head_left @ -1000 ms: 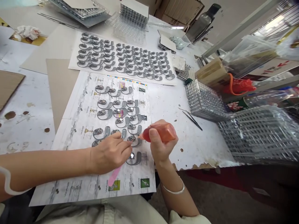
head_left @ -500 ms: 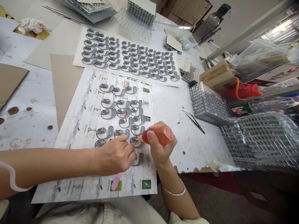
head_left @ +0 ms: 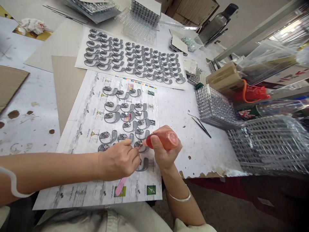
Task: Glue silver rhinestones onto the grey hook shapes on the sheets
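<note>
My left hand [head_left: 118,160] reaches in from the left, its fingertips bunched on a grey hook-shaped piece with a round shiny stud [head_left: 141,146]. My right hand [head_left: 161,154] grips an orange squeeze bottle [head_left: 167,140], its narrow tip right beside that piece. Several similar pieces lie in rows on a printed paper sheet [head_left: 79,180]. My left hand hides part of the lower rows. A pink strip [head_left: 120,186] shows below that hand, and I cannot tell whether it is held.
A white sheet [head_left: 83,53] carrying many more grey pieces lies beyond. Tweezers [head_left: 201,126] lie to the right, near wire-like plastic racks [head_left: 213,108] and a larger rack [head_left: 267,145]. Bags, boxes and a metal flask [head_left: 214,24] crowd the far right.
My left hand has moved right and its fingertips have closed in on the piece. The bottle tip now sits closer to that piece. The view has shifted slightly.
</note>
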`<action>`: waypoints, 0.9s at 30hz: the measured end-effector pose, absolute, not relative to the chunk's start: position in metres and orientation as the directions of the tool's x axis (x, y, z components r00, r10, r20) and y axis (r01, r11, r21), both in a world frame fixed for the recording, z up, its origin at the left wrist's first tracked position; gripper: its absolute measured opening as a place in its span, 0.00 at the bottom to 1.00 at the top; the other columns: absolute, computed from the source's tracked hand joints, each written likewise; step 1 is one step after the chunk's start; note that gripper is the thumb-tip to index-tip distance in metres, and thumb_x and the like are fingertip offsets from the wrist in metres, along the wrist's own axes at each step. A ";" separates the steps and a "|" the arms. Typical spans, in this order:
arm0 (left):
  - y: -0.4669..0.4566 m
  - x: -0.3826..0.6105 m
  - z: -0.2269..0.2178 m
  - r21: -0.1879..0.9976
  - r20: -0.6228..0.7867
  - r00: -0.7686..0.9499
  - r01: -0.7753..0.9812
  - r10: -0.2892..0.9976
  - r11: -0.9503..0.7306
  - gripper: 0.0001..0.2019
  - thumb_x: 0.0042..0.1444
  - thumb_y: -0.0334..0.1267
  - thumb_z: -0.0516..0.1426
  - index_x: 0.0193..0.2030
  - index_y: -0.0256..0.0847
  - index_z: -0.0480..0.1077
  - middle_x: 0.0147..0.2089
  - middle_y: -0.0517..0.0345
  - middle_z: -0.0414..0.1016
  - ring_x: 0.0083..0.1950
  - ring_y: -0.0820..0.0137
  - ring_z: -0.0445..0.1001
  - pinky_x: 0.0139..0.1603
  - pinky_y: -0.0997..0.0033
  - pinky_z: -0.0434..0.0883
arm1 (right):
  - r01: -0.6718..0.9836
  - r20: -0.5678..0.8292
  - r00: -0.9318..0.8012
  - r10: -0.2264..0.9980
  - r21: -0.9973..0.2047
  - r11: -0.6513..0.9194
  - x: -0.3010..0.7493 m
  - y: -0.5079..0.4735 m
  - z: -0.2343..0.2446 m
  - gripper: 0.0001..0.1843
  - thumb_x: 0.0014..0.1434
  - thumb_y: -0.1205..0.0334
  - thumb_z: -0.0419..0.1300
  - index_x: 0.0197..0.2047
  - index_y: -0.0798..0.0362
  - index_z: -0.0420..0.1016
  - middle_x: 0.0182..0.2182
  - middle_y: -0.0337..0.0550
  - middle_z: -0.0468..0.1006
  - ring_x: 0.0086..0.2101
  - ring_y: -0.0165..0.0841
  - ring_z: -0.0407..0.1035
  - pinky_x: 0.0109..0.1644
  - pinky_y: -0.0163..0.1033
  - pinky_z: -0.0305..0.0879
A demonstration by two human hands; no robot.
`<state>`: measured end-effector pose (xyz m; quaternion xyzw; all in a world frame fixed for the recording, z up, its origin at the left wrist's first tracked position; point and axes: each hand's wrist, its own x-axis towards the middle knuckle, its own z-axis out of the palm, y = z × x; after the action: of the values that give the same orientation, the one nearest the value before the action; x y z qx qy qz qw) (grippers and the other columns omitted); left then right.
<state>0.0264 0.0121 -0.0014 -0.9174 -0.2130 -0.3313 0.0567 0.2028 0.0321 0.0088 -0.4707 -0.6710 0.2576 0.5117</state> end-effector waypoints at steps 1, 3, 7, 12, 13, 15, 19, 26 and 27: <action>0.012 0.026 -0.001 0.040 0.631 0.691 0.425 0.353 -0.904 0.07 0.56 0.20 0.55 0.29 0.31 0.66 0.25 0.52 0.72 0.25 0.70 0.69 0.26 0.68 0.63 | 0.365 0.450 -0.033 0.893 -0.826 0.430 0.202 0.032 0.009 0.05 0.55 0.63 0.61 0.28 0.52 0.70 0.25 0.39 0.70 0.24 0.31 0.69 0.27 0.39 0.68; 0.013 0.026 -0.001 0.043 0.632 0.691 0.422 0.352 -0.906 0.07 0.56 0.19 0.55 0.29 0.31 0.66 0.24 0.52 0.72 0.25 0.69 0.69 0.26 0.69 0.63 | 0.364 0.460 -0.034 0.887 -0.821 0.440 0.201 0.032 0.009 0.05 0.55 0.64 0.61 0.28 0.52 0.70 0.25 0.39 0.70 0.24 0.31 0.69 0.27 0.39 0.68; 0.013 0.027 0.000 0.045 0.639 0.682 0.427 0.355 -0.903 0.07 0.55 0.19 0.54 0.29 0.30 0.67 0.25 0.50 0.73 0.25 0.69 0.68 0.25 0.69 0.62 | 0.368 0.484 -0.050 0.874 -0.804 0.467 0.201 0.033 0.009 0.05 0.54 0.65 0.62 0.27 0.52 0.70 0.25 0.39 0.71 0.24 0.31 0.69 0.27 0.39 0.67; 0.013 0.027 0.000 0.032 0.633 0.691 0.428 0.349 -0.903 0.07 0.55 0.18 0.55 0.29 0.30 0.68 0.26 0.49 0.74 0.24 0.71 0.67 0.25 0.69 0.63 | 0.391 0.506 -0.045 0.862 -0.785 0.481 0.202 0.033 0.010 0.07 0.54 0.64 0.62 0.26 0.52 0.70 0.24 0.39 0.71 0.24 0.31 0.69 0.26 0.39 0.67; 0.013 0.027 0.000 0.030 0.635 0.690 0.429 0.348 -0.903 0.07 0.55 0.18 0.54 0.29 0.30 0.68 0.26 0.49 0.74 0.24 0.70 0.67 0.25 0.69 0.63 | 0.393 0.508 -0.045 0.860 -0.783 0.483 0.202 0.033 0.010 0.07 0.54 0.64 0.62 0.26 0.52 0.70 0.24 0.39 0.71 0.24 0.31 0.69 0.26 0.40 0.67; 0.013 0.027 0.000 0.030 0.637 0.686 0.433 0.351 -0.901 0.07 0.55 0.18 0.54 0.29 0.30 0.68 0.26 0.49 0.74 0.24 0.70 0.67 0.25 0.69 0.63 | 0.388 0.516 -0.052 0.855 -0.778 0.494 0.201 0.033 0.010 0.06 0.54 0.65 0.61 0.26 0.52 0.70 0.23 0.39 0.72 0.24 0.32 0.69 0.27 0.40 0.68; 0.013 0.028 -0.001 0.037 0.646 0.678 0.431 0.350 -0.902 0.08 0.54 0.18 0.55 0.29 0.30 0.69 0.26 0.49 0.74 0.24 0.70 0.66 0.25 0.69 0.62 | 0.405 0.555 -0.063 0.830 -0.745 0.529 0.200 0.034 0.010 0.06 0.54 0.65 0.61 0.27 0.52 0.70 0.23 0.39 0.72 0.24 0.32 0.69 0.27 0.40 0.67; 0.013 0.028 -0.002 0.040 0.653 0.671 0.432 0.350 -0.901 0.08 0.54 0.18 0.55 0.28 0.30 0.69 0.28 0.48 0.74 0.25 0.70 0.67 0.25 0.68 0.62 | 0.404 0.549 -0.063 0.834 -0.750 0.524 0.200 0.034 0.011 0.06 0.55 0.65 0.61 0.27 0.52 0.70 0.23 0.39 0.72 0.23 0.31 0.68 0.27 0.40 0.67; 0.013 0.028 -0.002 0.043 0.654 0.670 0.431 0.351 -0.902 0.08 0.54 0.18 0.55 0.28 0.30 0.69 0.28 0.47 0.75 0.25 0.70 0.67 0.25 0.68 0.62 | 0.400 0.545 -0.061 0.836 -0.754 0.521 0.201 0.033 0.011 0.06 0.54 0.65 0.61 0.26 0.52 0.70 0.23 0.39 0.72 0.23 0.31 0.68 0.27 0.40 0.67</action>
<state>0.0282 0.0128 -0.0018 -0.9119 -0.2143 -0.3452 0.0575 0.2006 0.0334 0.0106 -0.4426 -0.6979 0.2087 0.5229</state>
